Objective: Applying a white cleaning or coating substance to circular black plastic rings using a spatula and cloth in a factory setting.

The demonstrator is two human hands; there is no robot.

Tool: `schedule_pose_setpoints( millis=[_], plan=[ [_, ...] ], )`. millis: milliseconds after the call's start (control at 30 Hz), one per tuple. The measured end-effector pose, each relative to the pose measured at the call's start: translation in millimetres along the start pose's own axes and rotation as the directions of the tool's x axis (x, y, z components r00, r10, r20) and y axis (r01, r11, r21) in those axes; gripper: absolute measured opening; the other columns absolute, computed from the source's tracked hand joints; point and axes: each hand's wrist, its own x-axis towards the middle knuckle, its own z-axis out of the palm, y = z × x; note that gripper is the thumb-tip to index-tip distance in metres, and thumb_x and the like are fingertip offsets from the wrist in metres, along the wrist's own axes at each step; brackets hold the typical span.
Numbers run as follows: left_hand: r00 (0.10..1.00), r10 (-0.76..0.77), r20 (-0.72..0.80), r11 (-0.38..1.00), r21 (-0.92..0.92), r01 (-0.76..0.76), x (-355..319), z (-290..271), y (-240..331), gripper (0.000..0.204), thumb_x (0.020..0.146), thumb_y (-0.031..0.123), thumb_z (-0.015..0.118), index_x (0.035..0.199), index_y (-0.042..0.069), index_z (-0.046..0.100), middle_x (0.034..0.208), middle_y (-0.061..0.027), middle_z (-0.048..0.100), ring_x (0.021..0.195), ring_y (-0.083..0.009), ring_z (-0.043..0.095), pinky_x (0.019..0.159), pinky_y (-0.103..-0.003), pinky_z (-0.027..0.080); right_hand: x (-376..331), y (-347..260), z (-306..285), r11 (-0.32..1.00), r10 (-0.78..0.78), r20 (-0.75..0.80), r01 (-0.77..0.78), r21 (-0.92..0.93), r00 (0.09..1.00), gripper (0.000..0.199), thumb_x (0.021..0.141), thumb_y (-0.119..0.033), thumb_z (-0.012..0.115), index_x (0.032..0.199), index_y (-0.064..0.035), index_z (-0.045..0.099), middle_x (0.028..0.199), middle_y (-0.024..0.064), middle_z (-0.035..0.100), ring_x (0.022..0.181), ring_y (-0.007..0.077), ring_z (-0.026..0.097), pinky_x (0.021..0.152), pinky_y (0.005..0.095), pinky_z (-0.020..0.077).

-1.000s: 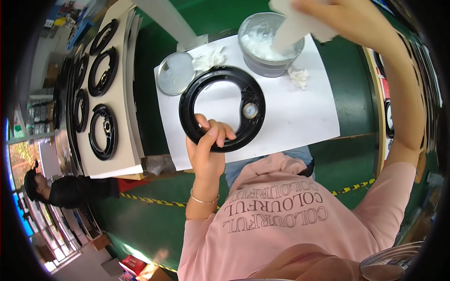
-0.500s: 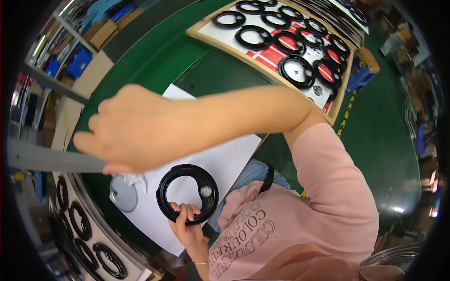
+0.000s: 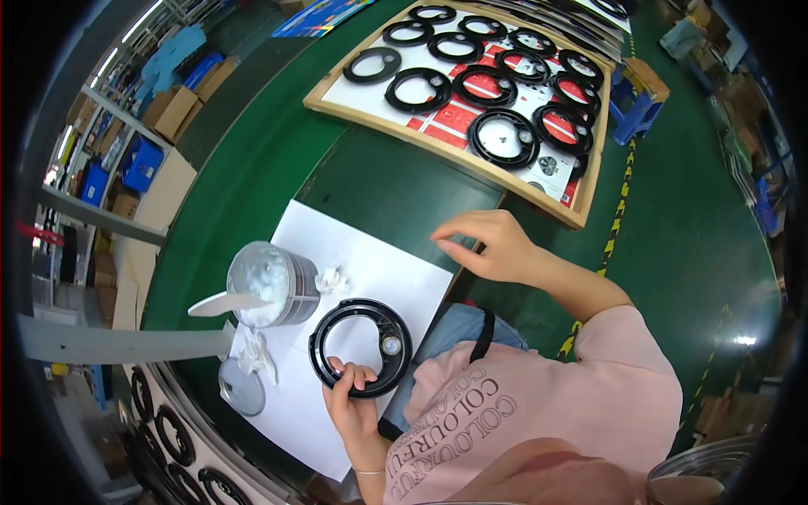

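My left hand [image 3: 352, 408] grips the lower rim of a black ring-shaped part [image 3: 321, 345], its fingers curled through the opening. A small round metallic insert [image 3: 391, 345] sits in the ring's wider right side. The ring is held over white paper [image 3: 307, 240]. To its right my right hand [image 3: 490, 244] hovers with thumb and forefinger stretched out and a gap between them; nothing shows in it. Left of the ring stands a clear tub [image 3: 295, 282] of whitish paste, a white spatula [image 3: 225, 304] lying across its mouth.
Crumpled tissues [image 3: 332, 279] and a round translucent lid [image 3: 241, 389] lie near the tub. A wood-framed tray [image 3: 383, 124] of black rings stands at the far right. More rings [image 3: 174, 436] lie on a board at lower left. A grey metal bar [image 3: 126, 345] reaches in from the left.
My right hand has swung back from the left, across the paper, to the right. The tub and spatula now show. The ring stays in my left hand; the view has shifted somewhat.
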Motion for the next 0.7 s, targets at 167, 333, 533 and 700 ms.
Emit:
schedule_pose_setpoints(
  millis=[167,333,533,700],
  plan=[
    [0.995,-0.097,0.005,0.995,-0.014,0.097,10.5,0.3,-13.7,0.017,0.075,-0.001,0.048,0.09,0.005,0.042,0.061,-0.0027,0.041,0.059,-0.0142,0.043,0.064,-0.031,0.042,14.7,7.2,-40.6,0.949,-0.208,0.206,0.248,-0.196,0.956,0.008,0.076,-0.018,0.059,0.075,-0.0107,0.061,0.057,0.0056,0.055,0.055,0.0229,0.057,0.049,0.0322,0.0441],
    [0.957,-0.282,0.072,0.956,-0.064,0.287,41.2,14.3,-35.8,0.013,0.078,0.0,0.047,0.088,0.007,0.043,0.068,-0.0064,0.049,0.071,-0.0221,0.053,0.07,-0.039,0.048,107.8,7.4,-87.0,0.533,-0.443,0.43,0.617,-0.579,0.786,0.009,0.073,-0.018,0.056,0.08,-0.0123,0.058,0.056,0.0049,0.054,0.053,0.0228,0.056,0.047,0.0335,0.0436],
    [0.938,-0.335,0.09,0.942,0.006,0.336,65.8,28.9,-42.8,0.007,0.082,0.005,0.047,0.085,0.009,0.044,0.076,-0.0065,0.052,0.078,-0.0235,0.055,0.077,-0.047,0.047,285.4,-94.9,-147.3,0.309,-0.93,-0.122,0.562,-0.767,0.346,0.031,0.071,-0.012,0.06,0.102,-0.0125,0.055,0.098,0.0059,0.059,0.087,0.0247,0.058,0.072,0.0323,0.048],
    [0.945,-0.316,0.08,0.949,0.012,0.316,76.7,20.3,-49.7,0.017,0.081,0.005,0.051,0.093,0.009,0.04,0.082,-0.0083,0.053,0.08,-0.0239,0.057,0.075,-0.047,0.049,362.1,-122.1,-183.7,0.275,-0.805,0.04,0.433,-0.859,0.592,0.056,0.067,-0.02,0.06,0.118,-0.006,0.043,0.116,0.0215,0.044,0.108,0.036,0.043,0.089,0.0419,0.037]
  ],
)
